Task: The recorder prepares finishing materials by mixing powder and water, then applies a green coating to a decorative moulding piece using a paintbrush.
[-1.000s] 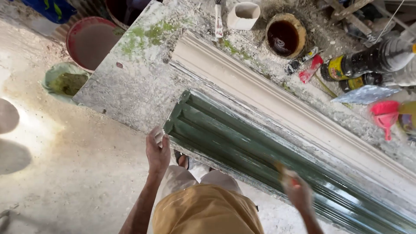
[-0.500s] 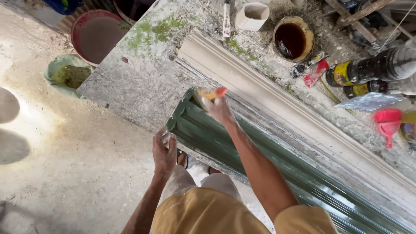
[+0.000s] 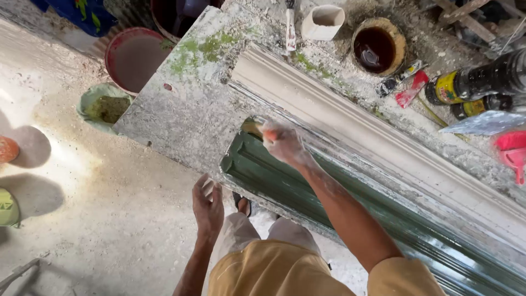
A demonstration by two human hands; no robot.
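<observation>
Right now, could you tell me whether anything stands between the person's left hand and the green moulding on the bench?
Nothing visible does. The left hand hangs open just off the near end of the green moulding, with only floor behind the gap. The right hand already rests on that moulding's end, holding a brush.

Brush [image 3: 253, 128] mostly hidden in blurred right hand [image 3: 282, 143]; green mould [image 3: 383, 219] cut off.

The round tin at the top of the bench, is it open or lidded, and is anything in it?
Open: the round tin shows no lid, with dark liquid visible inside its rim.
</observation>
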